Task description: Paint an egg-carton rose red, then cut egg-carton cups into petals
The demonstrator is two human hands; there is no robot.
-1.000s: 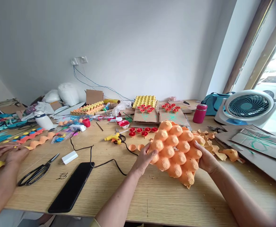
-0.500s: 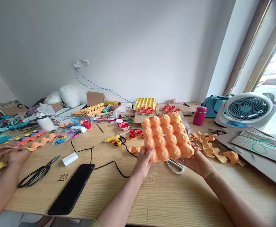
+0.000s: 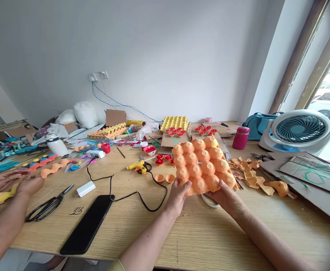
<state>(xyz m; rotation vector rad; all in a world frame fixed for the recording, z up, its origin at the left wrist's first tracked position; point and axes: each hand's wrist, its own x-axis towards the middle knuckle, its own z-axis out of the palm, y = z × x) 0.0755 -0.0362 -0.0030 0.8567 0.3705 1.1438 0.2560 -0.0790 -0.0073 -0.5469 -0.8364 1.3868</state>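
Observation:
An orange egg tray (image 3: 200,165) is held up above the table, tilted so its bumpy side faces me. My left hand (image 3: 177,195) grips its lower left corner, the thumb over the front. Along the bottom edge toward the right, my right hand (image 3: 228,197) is closed on it too, fingers underneath. White-handled scissors (image 3: 210,202) lie below the tray, mostly covered by it. Just left of the tray sit two cut orange egg cups (image 3: 165,178) and several red cup flowers (image 3: 159,159). Torn orange tray scraps (image 3: 251,177) lie to the right.
A yellow glue gun (image 3: 138,166), black phone (image 3: 87,226), cable and black scissors (image 3: 50,205) lie left. At far left, a co-worker's hands (image 3: 26,184) handle a yellow-orange piece. A pink flask (image 3: 241,137), fan (image 3: 298,130) and cardboard sheets (image 3: 308,180) stand or lie right.
My right hand has slid left along the tray's bottom edge, from the corner, and its thumb now rests on the front. The co-worker's hands have shifted slightly.

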